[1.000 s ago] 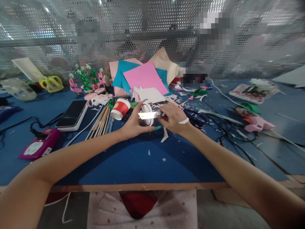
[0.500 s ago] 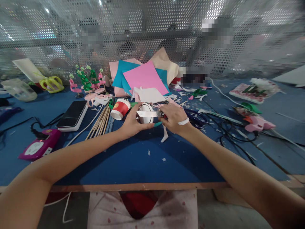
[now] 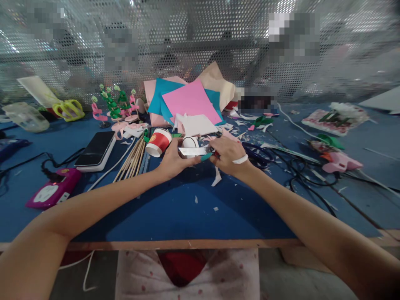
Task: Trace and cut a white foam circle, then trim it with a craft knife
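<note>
My left hand (image 3: 172,160) is closed around a white round piece with a dark line on it (image 3: 189,143), which looks like a paper cup. A teal tip (image 3: 206,156) shows at the end of the left thumb. My right hand (image 3: 227,153), with a white band at its wrist, grips a utility knife, its handle mostly hidden by the fingers. The knife's wide silver blade (image 3: 193,151) lies across the near side of the white piece, pointing left. Just left of my hands, a red and white paper cup (image 3: 158,142) leans on its side.
Wooden sticks (image 3: 133,160) lie left of the hands, near a black and white device (image 3: 96,151) and a purple power socket (image 3: 54,188). Coloured sheets (image 3: 192,100) are stacked behind. Paper scraps (image 3: 216,177), cables (image 3: 308,166) and pink craft flowers (image 3: 99,112) are spread about.
The blade has dropped slightly, from across the middle of the white piece to its near lower edge. The white piece looks tilted. Both hands keep their grip.
</note>
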`<move>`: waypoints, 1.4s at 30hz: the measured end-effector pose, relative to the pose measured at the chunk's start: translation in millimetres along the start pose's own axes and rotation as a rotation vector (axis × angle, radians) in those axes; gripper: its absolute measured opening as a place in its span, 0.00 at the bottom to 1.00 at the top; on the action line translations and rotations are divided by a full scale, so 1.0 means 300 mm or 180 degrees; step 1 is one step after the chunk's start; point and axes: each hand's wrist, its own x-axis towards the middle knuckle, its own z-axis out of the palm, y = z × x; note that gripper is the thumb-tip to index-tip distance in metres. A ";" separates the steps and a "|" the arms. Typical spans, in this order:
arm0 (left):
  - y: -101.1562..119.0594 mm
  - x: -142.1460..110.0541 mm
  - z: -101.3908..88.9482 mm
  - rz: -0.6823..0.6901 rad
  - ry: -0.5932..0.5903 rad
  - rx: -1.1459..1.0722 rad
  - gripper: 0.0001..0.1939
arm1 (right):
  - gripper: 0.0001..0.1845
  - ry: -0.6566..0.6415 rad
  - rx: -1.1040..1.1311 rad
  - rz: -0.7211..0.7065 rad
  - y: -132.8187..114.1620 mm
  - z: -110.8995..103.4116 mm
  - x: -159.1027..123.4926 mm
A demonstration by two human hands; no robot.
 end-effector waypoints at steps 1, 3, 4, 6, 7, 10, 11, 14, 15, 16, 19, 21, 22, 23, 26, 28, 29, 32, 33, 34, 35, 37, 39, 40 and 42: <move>0.000 -0.001 -0.001 0.0047 -0.0013 0.0018 0.35 | 0.09 -0.0033 -0.0013 -0.0003 -0.003 -0.002 0.000; 0.000 -0.004 -0.002 0.0176 -0.0010 0.0062 0.34 | 0.09 -0.0102 -0.0045 -0.0001 -0.009 -0.008 0.000; 0.000 -0.005 -0.002 0.0236 0.0006 0.0092 0.34 | 0.08 -0.0130 -0.0062 0.0004 -0.011 -0.011 0.001; -0.001 -0.008 -0.003 0.0317 0.0048 0.0157 0.34 | 0.08 -0.0178 -0.0090 -0.0009 -0.013 -0.015 0.001; -0.002 -0.009 -0.002 0.0339 0.0063 0.0191 0.34 | 0.09 -0.0200 -0.0103 -0.0029 -0.014 -0.017 0.001; -0.002 -0.011 -0.001 0.0376 0.0033 0.0228 0.34 | 0.08 -0.0212 -0.0125 -0.0053 -0.017 -0.016 0.001; -0.002 -0.012 0.000 0.0378 0.0018 0.0237 0.34 | 0.08 -0.0203 -0.0125 -0.0044 -0.018 -0.015 0.000; 0.001 -0.013 0.001 0.0386 0.0010 0.0292 0.34 | 0.07 -0.0185 -0.0110 -0.0007 -0.022 -0.010 0.000; 0.002 -0.013 0.001 0.0384 0.0015 0.0313 0.34 | 0.07 -0.0185 -0.0105 0.0004 -0.023 -0.009 0.000; 0.002 -0.012 0.001 0.0384 0.0015 0.0318 0.33 | 0.06 -0.0185 -0.0099 0.0013 -0.024 -0.008 0.000; 0.001 -0.011 0.001 0.0394 0.0015 0.0196 0.34 | 0.07 -0.0184 -0.0076 0.0017 -0.020 -0.007 0.001; -0.001 -0.011 0.001 0.0346 -0.0002 0.0016 0.35 | 0.07 -0.0168 -0.0065 0.0017 -0.013 -0.006 0.001; -0.001 -0.011 0.002 0.0296 -0.0020 -0.0085 0.36 | 0.07 -0.0149 -0.0061 0.0028 -0.009 -0.005 0.001; -0.002 -0.011 0.002 0.0245 -0.0044 -0.0170 0.36 | 0.07 -0.0126 -0.0056 0.0042 -0.005 -0.003 0.001; -0.003 -0.012 0.002 0.0190 -0.0120 -0.0243 0.36 | 0.07 -0.0097 -0.0030 0.0064 0.003 0.004 -0.001; -0.005 -0.011 0.002 0.0257 -0.0138 -0.0137 0.36 | 0.06 -0.0118 -0.0021 0.0061 0.003 0.005 -0.002; -0.006 -0.011 0.001 0.0311 -0.0151 -0.0075 0.37 | 0.06 -0.0125 -0.0025 0.0065 0.000 0.003 -0.002; -0.008 -0.010 -0.002 0.0506 -0.0221 0.0023 0.39 | 0.05 -0.0108 -0.0059 0.0071 -0.009 -0.005 -0.002; -0.009 -0.010 -0.003 0.0564 -0.0239 0.0046 0.39 | 0.04 -0.0101 -0.0075 0.0057 -0.012 -0.009 -0.002; -0.009 -0.010 -0.005 0.0613 -0.0240 0.0082 0.40 | 0.04 -0.0099 -0.0089 0.0036 -0.015 -0.012 -0.002; -0.010 -0.010 -0.006 0.0648 -0.0233 0.0133 0.40 | 0.04 -0.0102 -0.0100 0.0014 -0.017 -0.014 -0.001; -0.010 -0.011 -0.008 0.0678 -0.0217 0.0253 0.41 | 0.04 -0.0111 -0.0122 -0.0011 -0.019 -0.017 0.000; -0.011 -0.011 -0.009 0.0670 -0.0225 0.0330 0.42 | 0.05 -0.0109 -0.0142 -0.0009 -0.019 -0.016 0.000; -0.013 -0.011 -0.009 0.0667 -0.0223 0.0358 0.42 | 0.05 -0.0107 -0.0151 -0.0005 -0.019 -0.015 0.000; -0.017 -0.010 -0.008 0.0690 -0.0193 0.0422 0.43 | 0.05 -0.0109 -0.0171 -0.0011 -0.018 -0.012 -0.001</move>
